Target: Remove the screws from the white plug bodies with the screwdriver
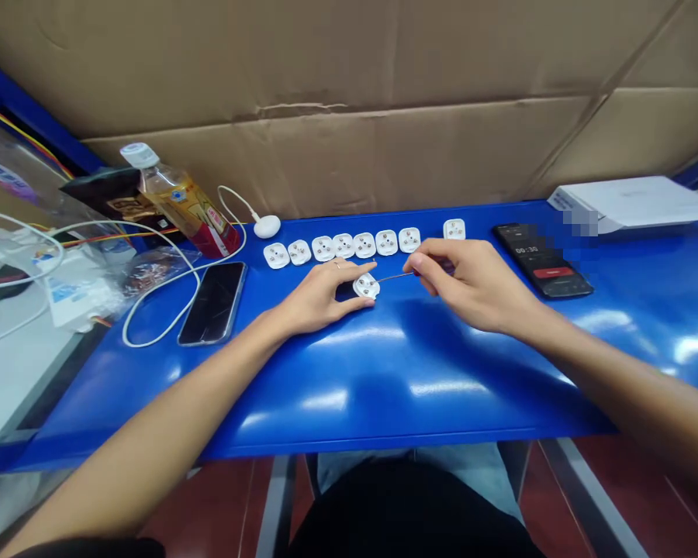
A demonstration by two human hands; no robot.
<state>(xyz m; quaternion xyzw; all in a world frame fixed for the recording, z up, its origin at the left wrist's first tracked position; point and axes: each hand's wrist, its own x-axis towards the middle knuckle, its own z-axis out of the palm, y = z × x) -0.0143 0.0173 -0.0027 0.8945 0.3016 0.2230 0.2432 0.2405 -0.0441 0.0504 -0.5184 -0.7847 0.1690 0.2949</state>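
Note:
My left hand (319, 296) rests on the blue table (384, 372) with thumb and fingers closed round a small white plug part (366, 286). My right hand (465, 280) pinches a thin screwdriver (396, 276) whose metal shaft points left, its tip on the held part. Behind my hands lies a row of several more white plug parts (343, 246), and one further plug part (454, 229) sits apart to the right.
A dark phone (214, 302) lies left of my hands, inside a loop of white cable (163, 271). A drink bottle (177, 200) lies at the back left. A phone showing a timer (542, 260) and a white box (634, 200) are at the right. Cardboard (349, 93) backs the table.

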